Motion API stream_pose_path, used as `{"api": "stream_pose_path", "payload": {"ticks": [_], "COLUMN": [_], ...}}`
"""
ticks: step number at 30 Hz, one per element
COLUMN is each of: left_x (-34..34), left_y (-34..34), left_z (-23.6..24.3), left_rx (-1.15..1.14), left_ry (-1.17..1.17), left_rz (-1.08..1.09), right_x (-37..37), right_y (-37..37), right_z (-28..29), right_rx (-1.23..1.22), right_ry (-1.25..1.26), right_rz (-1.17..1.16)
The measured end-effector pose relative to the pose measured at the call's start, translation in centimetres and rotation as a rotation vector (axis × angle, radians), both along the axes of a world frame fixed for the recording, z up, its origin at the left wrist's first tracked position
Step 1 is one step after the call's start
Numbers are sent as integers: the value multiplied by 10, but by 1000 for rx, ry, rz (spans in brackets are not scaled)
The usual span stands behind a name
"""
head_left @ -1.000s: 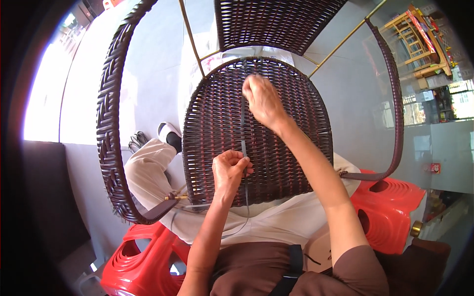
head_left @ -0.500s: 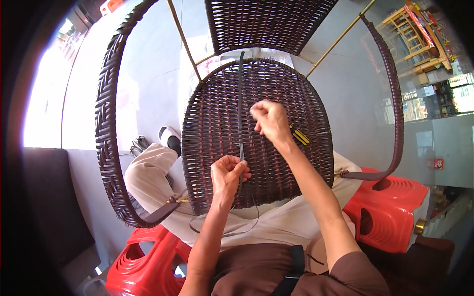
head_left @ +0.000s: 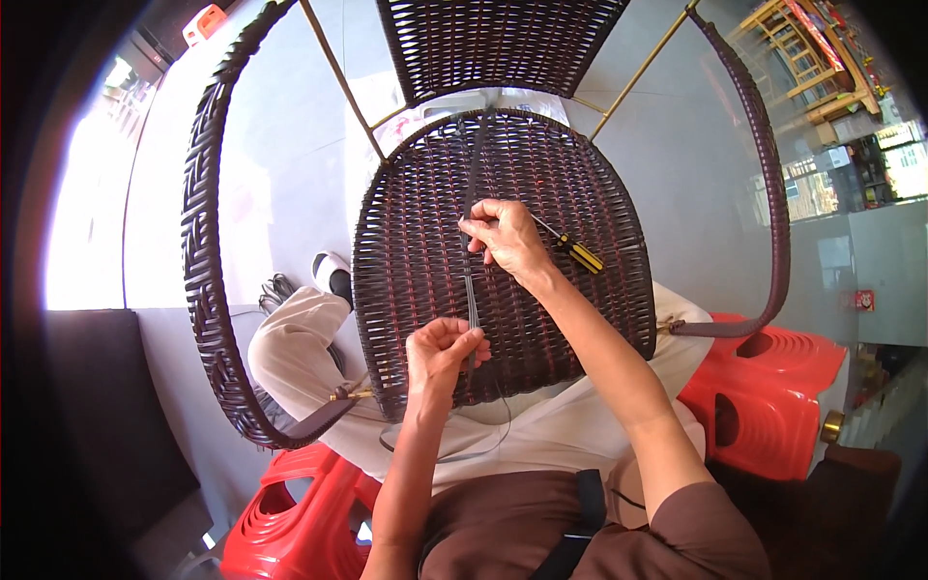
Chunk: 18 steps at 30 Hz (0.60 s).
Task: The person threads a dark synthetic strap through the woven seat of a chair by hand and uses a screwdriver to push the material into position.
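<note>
A dark brown woven rattan seat (head_left: 416, 213) lies over my lap, with a flat grey-black strip (head_left: 472, 295) running lengthwise along its middle. My left hand (head_left: 447, 353) grips this strip near the seat's lower edge. Farther up, my right hand (head_left: 503, 237) pinches the same strip between thumb and finger, just above the weave. A screwdriver (head_left: 585, 256) with a yellow and black handle rests on the seat beside my right hand, its shaft partly behind the hand. A thin loose length of strip hangs in a loop over my trousers.
Two woven side arms (head_left: 208, 251) on brass-coloured rods flank the seat, with a woven back panel (head_left: 498, 43) beyond. Red plastic stools (head_left: 759, 406) stand either side of me. A dark padded panel (head_left: 116, 406) is at left; wooden furniture (head_left: 812, 63) is at the upper right.
My right hand has come down from the top of the seat to its middle and now pinches the strip there. The screwdriver, covered by my arm earlier, now shows. My left hand sits slightly lower.
</note>
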State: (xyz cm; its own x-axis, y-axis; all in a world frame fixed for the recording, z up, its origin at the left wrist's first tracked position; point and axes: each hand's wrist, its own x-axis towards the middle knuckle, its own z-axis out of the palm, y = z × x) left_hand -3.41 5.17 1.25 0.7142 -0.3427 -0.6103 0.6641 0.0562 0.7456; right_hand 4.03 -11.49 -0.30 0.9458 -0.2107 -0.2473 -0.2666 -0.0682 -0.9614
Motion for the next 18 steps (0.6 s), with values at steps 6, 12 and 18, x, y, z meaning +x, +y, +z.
{"api": "stream_pose_path", "payload": {"ticks": [6, 12, 18], "left_x": [-19, -16, -27], "left_y": [11, 4, 9], "left_z": [13, 18, 15], "left_rx": [-10, -26, -81], "left_ry": [38, 67, 1], "left_rz": [-11, 18, 96], "right_x": [61, 117, 31], "right_y": [-15, -39, -31], "right_z": [20, 60, 20], "right_rx": [-154, 24, 43], "right_ry": [-176, -345, -104], "right_rz": [-134, -238, -233]}}
